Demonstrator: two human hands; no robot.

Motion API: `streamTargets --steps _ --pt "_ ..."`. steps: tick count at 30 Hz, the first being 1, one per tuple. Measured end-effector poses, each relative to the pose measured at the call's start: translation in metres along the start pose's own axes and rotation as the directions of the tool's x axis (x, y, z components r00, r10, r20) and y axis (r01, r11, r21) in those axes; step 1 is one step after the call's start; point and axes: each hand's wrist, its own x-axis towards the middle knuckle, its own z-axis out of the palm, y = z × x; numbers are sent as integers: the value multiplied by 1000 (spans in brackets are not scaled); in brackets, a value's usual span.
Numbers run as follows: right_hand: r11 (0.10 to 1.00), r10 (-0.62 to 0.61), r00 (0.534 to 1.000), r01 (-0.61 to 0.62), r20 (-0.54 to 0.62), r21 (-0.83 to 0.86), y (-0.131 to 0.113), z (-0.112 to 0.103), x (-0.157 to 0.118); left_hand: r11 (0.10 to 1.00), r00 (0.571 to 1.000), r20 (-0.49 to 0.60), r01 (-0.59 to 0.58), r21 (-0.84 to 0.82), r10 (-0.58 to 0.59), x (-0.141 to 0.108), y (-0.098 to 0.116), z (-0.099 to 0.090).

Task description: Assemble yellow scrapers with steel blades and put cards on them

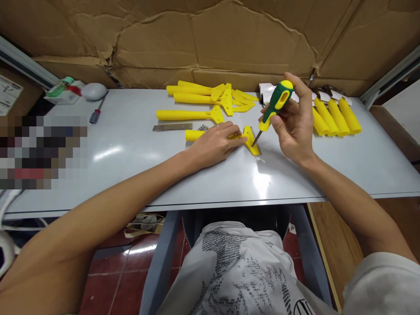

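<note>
My left hand point(215, 146) is closed round the handle of a yellow plastic scraper point(251, 141), pressing it flat on the table. The scraper's wide head sticks out to the right of my fingers. In my right hand point(297, 124) is a green and yellow screwdriver point(277, 105), tilted, with its tip down at the scraper's head. Whether a screw sits under the tip is too small to tell. Just behind my left hand lie another yellow scraper handle point(183, 115) and a flat metal strip point(172, 127).
Further back are several yellow scraper handles point(193, 98) and loose yellow plates point(243, 101). Several scrapers with dark heads point(337, 117) lie at the right. A small screwdriver point(95, 116), a white rounded object point(94, 91) and a green-capped bottle point(62, 86) are at the left. Cardboard point(226, 43) backs the table.
</note>
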Motion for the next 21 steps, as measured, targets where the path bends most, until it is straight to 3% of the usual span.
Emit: streamTargets --steps 12,21 --pt "1000 1 1000 -1 4 24 -5 0 1 1000 1000 -4 -8 -2 8 1 0 -2" --pt "995 50 997 -55 -62 -88 -2 0 -2 999 999 44 22 -25 -21 0 0 -2"
